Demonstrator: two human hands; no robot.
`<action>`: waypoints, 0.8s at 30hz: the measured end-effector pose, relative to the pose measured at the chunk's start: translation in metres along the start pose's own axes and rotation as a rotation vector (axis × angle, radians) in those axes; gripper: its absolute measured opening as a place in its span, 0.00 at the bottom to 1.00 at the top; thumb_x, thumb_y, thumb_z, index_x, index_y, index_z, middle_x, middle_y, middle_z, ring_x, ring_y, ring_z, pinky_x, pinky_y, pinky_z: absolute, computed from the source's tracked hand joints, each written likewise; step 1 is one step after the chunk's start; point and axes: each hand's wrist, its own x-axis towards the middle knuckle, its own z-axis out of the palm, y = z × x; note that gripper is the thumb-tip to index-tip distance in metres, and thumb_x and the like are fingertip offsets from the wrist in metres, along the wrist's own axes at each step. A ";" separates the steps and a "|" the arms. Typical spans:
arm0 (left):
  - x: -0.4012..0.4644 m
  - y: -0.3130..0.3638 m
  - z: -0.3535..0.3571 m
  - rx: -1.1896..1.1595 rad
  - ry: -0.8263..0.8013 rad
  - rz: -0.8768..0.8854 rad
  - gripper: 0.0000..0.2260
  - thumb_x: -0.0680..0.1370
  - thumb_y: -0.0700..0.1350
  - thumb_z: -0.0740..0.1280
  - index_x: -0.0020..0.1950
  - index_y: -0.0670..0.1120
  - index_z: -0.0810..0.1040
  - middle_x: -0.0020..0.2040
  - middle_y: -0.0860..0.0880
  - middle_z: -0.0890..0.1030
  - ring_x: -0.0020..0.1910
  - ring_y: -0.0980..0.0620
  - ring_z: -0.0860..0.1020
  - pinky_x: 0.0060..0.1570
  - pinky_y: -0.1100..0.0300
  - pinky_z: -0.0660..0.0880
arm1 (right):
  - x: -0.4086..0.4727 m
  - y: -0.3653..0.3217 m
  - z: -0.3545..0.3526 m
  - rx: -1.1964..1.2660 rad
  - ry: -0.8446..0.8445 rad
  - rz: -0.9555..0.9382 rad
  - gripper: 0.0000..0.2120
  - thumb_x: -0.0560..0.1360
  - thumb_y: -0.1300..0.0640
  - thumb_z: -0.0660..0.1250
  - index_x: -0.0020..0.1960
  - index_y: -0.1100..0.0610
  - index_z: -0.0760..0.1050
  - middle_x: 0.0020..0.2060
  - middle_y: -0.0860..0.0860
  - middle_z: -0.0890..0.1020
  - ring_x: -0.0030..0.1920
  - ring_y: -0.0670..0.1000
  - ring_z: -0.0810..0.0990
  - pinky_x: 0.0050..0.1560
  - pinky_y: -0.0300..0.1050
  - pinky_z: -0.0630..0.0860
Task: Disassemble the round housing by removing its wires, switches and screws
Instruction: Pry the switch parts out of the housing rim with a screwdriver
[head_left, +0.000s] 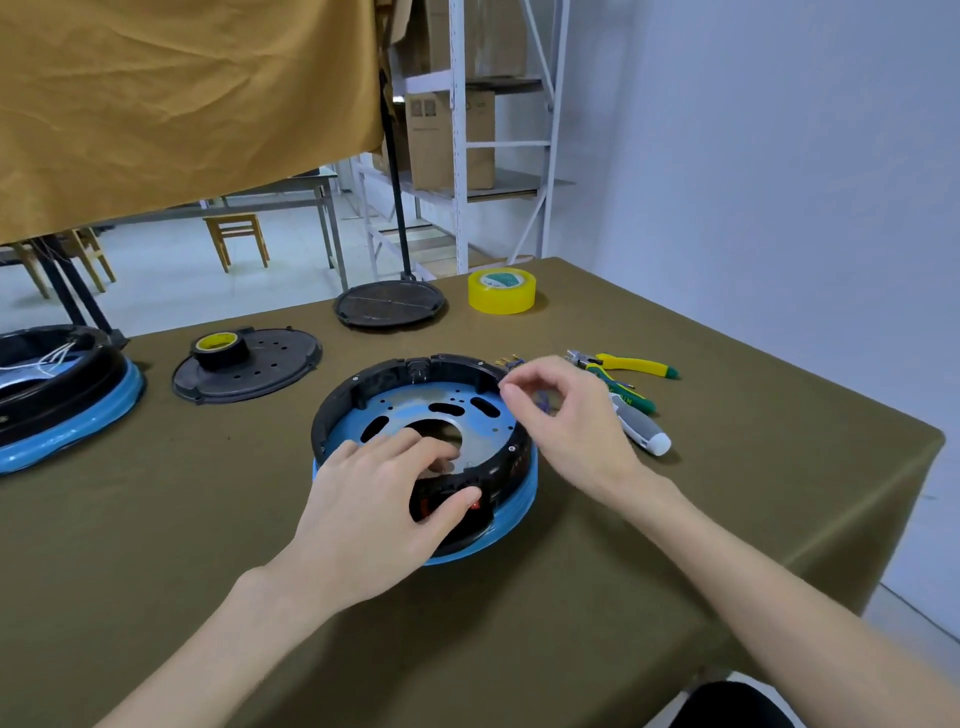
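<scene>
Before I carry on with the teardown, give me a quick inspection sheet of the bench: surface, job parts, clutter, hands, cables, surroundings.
Surface: olive cloth-covered table.
Job's things: round housing, black wall, blue rim, metal plate inside; red switch at its near wall.
Clutter: black cover disc carrying a black tape roll; second housing at left; yellow tape roll; pliers; screwdriver; loose screws; round stand base.
Hands: left hand grips the housing's near wall; right hand pinches at the far right rim, item too small to tell.
Cables: white wires in the second housing.
Surroundings: tan curtain, shelving with boxes, wooden stools.
</scene>
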 end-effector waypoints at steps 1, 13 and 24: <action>0.002 0.002 0.000 -0.002 -0.016 0.013 0.24 0.78 0.69 0.55 0.63 0.59 0.80 0.52 0.63 0.80 0.48 0.62 0.78 0.52 0.61 0.71 | 0.005 0.010 -0.007 -0.119 0.125 0.027 0.04 0.79 0.58 0.69 0.47 0.54 0.82 0.43 0.46 0.83 0.47 0.47 0.81 0.49 0.43 0.76; 0.016 0.010 0.004 -0.027 -0.049 -0.042 0.28 0.76 0.73 0.49 0.60 0.62 0.80 0.48 0.65 0.83 0.47 0.64 0.81 0.40 0.74 0.70 | 0.011 0.055 -0.042 -0.994 -0.324 0.562 0.09 0.82 0.57 0.59 0.60 0.60 0.71 0.60 0.59 0.77 0.59 0.62 0.79 0.49 0.49 0.73; 0.014 0.010 0.004 -0.008 -0.055 -0.031 0.19 0.80 0.68 0.59 0.61 0.61 0.81 0.49 0.64 0.84 0.47 0.63 0.81 0.44 0.64 0.78 | -0.017 -0.015 -0.091 -0.300 -0.474 0.692 0.13 0.72 0.51 0.59 0.44 0.60 0.74 0.27 0.54 0.83 0.27 0.50 0.80 0.35 0.41 0.72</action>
